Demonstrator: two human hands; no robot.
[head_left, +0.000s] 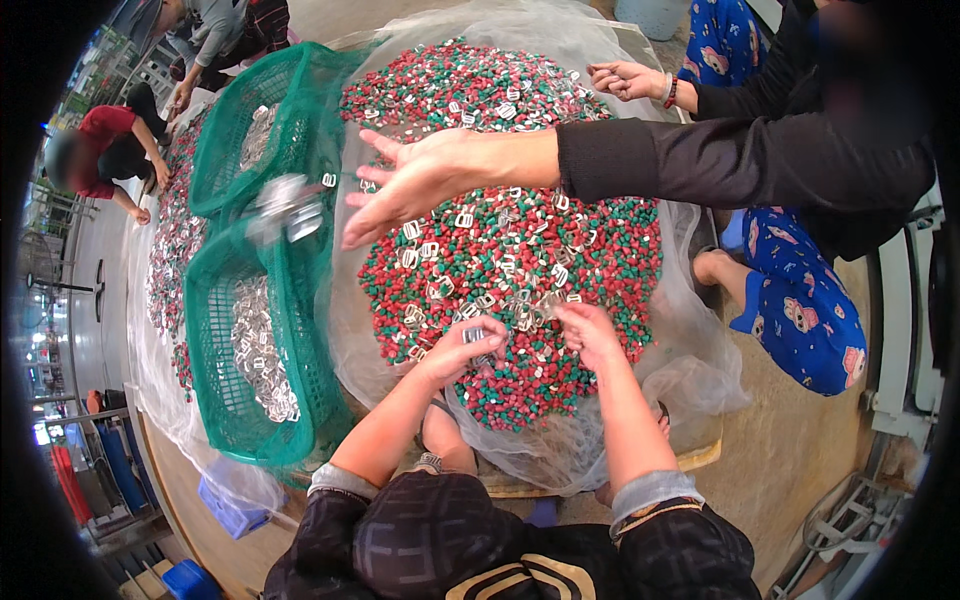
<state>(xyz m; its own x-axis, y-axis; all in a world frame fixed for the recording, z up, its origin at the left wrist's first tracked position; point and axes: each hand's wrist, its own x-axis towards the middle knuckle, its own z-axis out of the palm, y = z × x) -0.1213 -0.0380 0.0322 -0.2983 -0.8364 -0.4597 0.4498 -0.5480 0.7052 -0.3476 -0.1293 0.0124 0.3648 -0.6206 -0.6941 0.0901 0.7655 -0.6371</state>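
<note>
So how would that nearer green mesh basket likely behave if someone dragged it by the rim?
The green mesh basket would probably flex, since its rim already bows unevenly. The metal buckles heaped inside likely make it heavy for its build and may shift. It looks unlikely to roll, being wide and low.

Beside you: two green mesh baskets (pixel 300 400), a blue stool (pixel 232 512) underneath, another person's outstretched hand (pixel 410 180).
</note>
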